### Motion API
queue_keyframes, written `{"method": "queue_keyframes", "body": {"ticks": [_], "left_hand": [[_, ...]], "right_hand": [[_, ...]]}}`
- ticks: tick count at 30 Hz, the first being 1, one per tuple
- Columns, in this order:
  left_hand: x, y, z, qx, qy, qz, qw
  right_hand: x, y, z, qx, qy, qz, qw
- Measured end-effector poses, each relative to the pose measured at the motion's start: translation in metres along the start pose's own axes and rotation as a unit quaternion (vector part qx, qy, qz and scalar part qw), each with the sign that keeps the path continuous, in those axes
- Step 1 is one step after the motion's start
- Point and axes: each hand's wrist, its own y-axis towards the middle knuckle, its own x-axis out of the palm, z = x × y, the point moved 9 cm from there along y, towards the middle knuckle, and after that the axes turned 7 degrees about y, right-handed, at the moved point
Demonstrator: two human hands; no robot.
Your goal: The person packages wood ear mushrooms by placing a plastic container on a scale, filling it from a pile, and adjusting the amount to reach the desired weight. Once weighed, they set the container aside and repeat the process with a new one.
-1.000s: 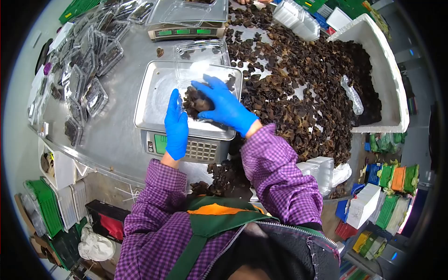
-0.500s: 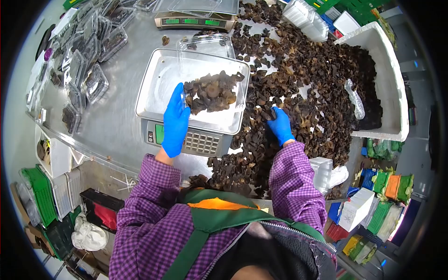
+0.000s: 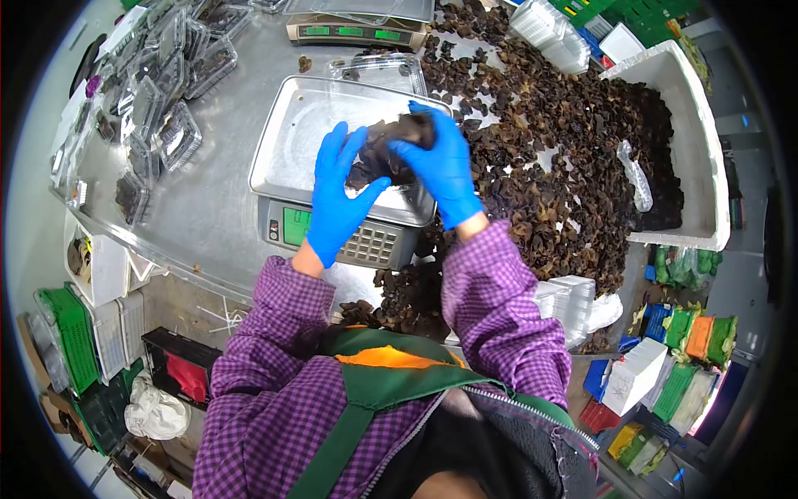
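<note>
Dark brown wood ear mushrooms [image 3: 374,162] sit in a heap over the metal pan [image 3: 278,154] of a weighing scale [image 3: 357,241]. The clear plastic box beneath them is mostly hidden by my hands. My left hand [image 3: 339,195], in a blue glove, is at the heap's left side, its fingers and thumb spread. From the right, my gloved right hand [image 3: 445,166] curls over the heap, with wood ears between its thumb and fingers. The scale's green display is partly covered by my left wrist.
Loose wood ears [image 3: 532,166] cover the table's right side, beside a white foam box [image 3: 706,166]. Filled clear boxes [image 3: 179,137] crowd the left. A second scale [image 3: 357,33] stands behind. Stacked empty boxes [image 3: 549,33] are at the back right, with another stack [image 3: 565,303] near my right sleeve.
My right hand has moved left from the loose wood ears onto the heap over the pan. My left hand's fingers have spread and shifted slightly right and toward the heap.
</note>
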Motion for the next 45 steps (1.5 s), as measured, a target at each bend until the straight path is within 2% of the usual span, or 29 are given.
{"method": "queue_keyframes", "body": {"ticks": [1, 5, 7, 8, 11, 13, 15, 18, 19, 20, 21, 23, 25, 27, 29, 34, 37, 39, 40, 43, 45], "left_hand": [[0.002, 0.001, -0.004, 0.005, 0.027, -0.002, 1.000], [0.007, 0.003, -0.024, -0.014, 0.117, -0.006, 0.993], [0.004, 0.000, -0.031, 0.002, 0.124, 0.005, 0.992], [0.003, 0.000, -0.033, 0.003, 0.122, 0.005, 0.993], [-0.003, -0.001, -0.041, -0.030, 0.094, 0.005, 0.995], [-0.011, -0.002, -0.049, -0.072, 0.010, -0.002, 0.997], [-0.024, -0.007, -0.056, -0.084, -0.002, 0.012, 0.996], [-0.053, -0.014, -0.078, -0.140, -0.069, 0.052, 0.986], [-0.063, -0.016, -0.080, -0.145, -0.065, 0.053, 0.986], [-0.073, -0.021, -0.091, -0.188, -0.089, 0.058, 0.976], [-0.080, -0.026, -0.099, -0.231, -0.112, 0.064, 0.964], [-0.096, -0.032, -0.099, -0.252, -0.108, 0.090, 0.957], [-0.105, -0.035, -0.102, -0.271, -0.157, 0.102, 0.944], [-0.112, -0.035, -0.101, -0.265, -0.155, 0.122, 0.944], [-0.112, -0.035, -0.100, -0.274, -0.170, 0.120, 0.939], [-0.095, -0.023, -0.090, -0.254, -0.169, 0.090, 0.948], [-0.079, -0.012, -0.085, -0.237, -0.182, 0.075, 0.951], [-0.074, -0.009, -0.082, -0.219, -0.189, 0.077, 0.954], [-0.072, -0.007, -0.082, -0.215, -0.192, 0.075, 0.955], [-0.068, -0.006, -0.082, -0.216, -0.194, 0.067, 0.955], [-0.070, -0.009, -0.083, -0.222, -0.192, 0.060, 0.954]], "right_hand": [[0.011, -0.001, 0.004, -0.006, -0.069, -0.016, 0.997], [0.023, -0.004, 0.019, 0.019, -0.069, -0.067, 0.995], [0.013, -0.004, 0.014, -0.017, -0.011, -0.064, 0.998], [0.009, -0.004, 0.014, 0.005, 0.007, -0.064, 0.998], [-0.003, -0.006, 0.005, -0.014, 0.064, -0.033, 0.997], [-0.011, -0.010, 0.000, -0.028, 0.040, -0.004, 0.999], [-0.019, -0.015, 0.022, 0.056, 0.150, 0.018, 0.987], [-0.037, -0.028, 0.019, 0.071, 0.136, 0.024, 0.988], [-0.047, -0.032, 0.021, 0.062, 0.148, 0.052, 0.986], [-0.056, -0.038, 0.023, 0.054, 0.161, 0.079, 0.982], [-0.063, -0.047, 0.025, 0.070, 0.158, 0.085, 0.981], [-0.076, -0.070, 0.046, 0.173, 0.160, 0.097, 0.967], [-0.088, -0.092, 0.056, 0.210, 0.168, 0.143, 0.953], [-0.095, -0.110, 0.078, 0.209, 0.149, 0.138, 0.957], [-0.098, -0.130, 0.092, 0.256, 0.171, 0.171, 0.936], [-0.087, -0.135, 0.077, 0.249, 0.168, 0.154, 0.941], [-0.074, -0.110, 0.051, 0.201, 0.168, 0.154, 0.953], [-0.062, -0.089, 0.031, 0.115, 0.158, 0.114, 0.974], [-0.055, -0.086, 0.026, 0.158, 0.175, 0.102, 0.966], [-0.042, -0.069, 0.024, 0.122, 0.197, 0.080, 0.970], [-0.046, -0.069, 0.018, 0.132, 0.193, 0.072, 0.970]]}}
